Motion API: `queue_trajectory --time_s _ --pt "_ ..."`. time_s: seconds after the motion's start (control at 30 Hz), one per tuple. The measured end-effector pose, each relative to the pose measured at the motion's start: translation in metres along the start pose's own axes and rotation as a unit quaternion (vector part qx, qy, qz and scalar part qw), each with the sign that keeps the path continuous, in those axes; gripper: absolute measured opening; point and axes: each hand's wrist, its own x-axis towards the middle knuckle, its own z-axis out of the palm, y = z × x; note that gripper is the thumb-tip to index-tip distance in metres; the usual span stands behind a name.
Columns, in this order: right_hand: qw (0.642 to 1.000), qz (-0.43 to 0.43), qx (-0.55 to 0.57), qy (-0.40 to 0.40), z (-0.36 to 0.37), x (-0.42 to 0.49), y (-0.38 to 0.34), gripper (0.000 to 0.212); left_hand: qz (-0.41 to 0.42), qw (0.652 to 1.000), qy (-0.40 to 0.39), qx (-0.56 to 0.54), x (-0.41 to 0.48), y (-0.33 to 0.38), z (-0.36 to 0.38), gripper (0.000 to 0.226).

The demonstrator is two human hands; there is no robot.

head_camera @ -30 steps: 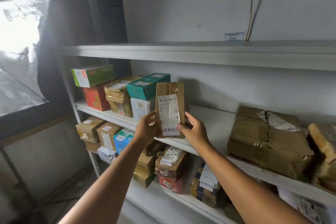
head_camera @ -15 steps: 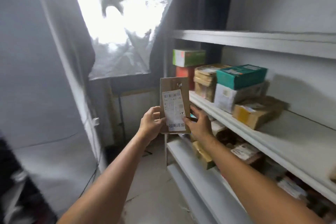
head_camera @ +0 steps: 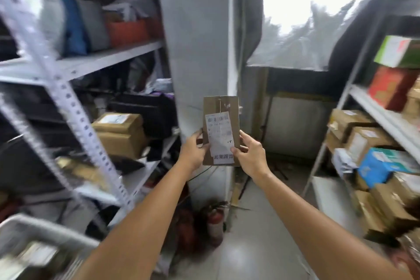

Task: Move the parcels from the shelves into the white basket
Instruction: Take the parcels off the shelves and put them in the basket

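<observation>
A flat brown cardboard parcel (head_camera: 223,107) with a white shipping label stands upright in mid-air at the centre of the head view. My left hand (head_camera: 192,151) grips its lower left edge and my right hand (head_camera: 251,154) grips its lower right edge. The white basket (head_camera: 27,232) shows at the bottom left corner, its rim blurred, with something lying inside. The shelf with more parcels (head_camera: 372,141), brown, blue, red and green boxes, runs along the right edge.
A second metal rack (head_camera: 75,107) with brown boxes and bags stands on the left. A grey pillar (head_camera: 193,41) rises straight ahead, with fire extinguishers (head_camera: 214,223) at its foot. A bright covered window is at the upper right. Bare floor lies between the racks.
The view has swung left, away from the parcel shelf, which now sits at the right edge. Both hands still hold the parcel upright in front. The basket and left rack have come into view.
</observation>
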Motion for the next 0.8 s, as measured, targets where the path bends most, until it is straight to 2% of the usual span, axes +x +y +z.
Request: queue_trajectory --time_s 0.17,0.3,0.43,0.53,0.63,0.8 --pt "0.991 -0.002 0.03 -0.133 0.061 -0.056 0.002 0.062 -0.051 0.99 0.104 0.08 -0.09 -0.037 -0.05 0.054" --pt "0.977 -0.013 0.014 -0.212 0.123 -0.1 -0.006 0.062 -0.121 0.977 0.171 0.045 -0.163 -0.069 -0.096 0.051" --pt "0.952 -0.038 0.011 -0.303 0.197 -0.141 -0.018 0.058 -0.158 0.953 0.253 0.042 -0.221 -0.102 -0.151 0.049" --pt "0.934 -0.047 0.006 -0.355 0.245 -0.164 -0.022 0.059 -0.19 0.937 0.287 0.052 -0.254 -0.13 -0.185 0.053" --pt "0.908 -0.04 0.003 -0.418 0.309 -0.184 -0.028 0.06 -0.225 0.916 0.33 0.018 -0.281 -0.166 -0.23 0.054" --pt "0.878 -0.033 0.002 -0.477 0.415 -0.203 -0.033 0.058 -0.268 0.892 0.364 -0.004 -0.303 -0.233 -0.305 0.061"
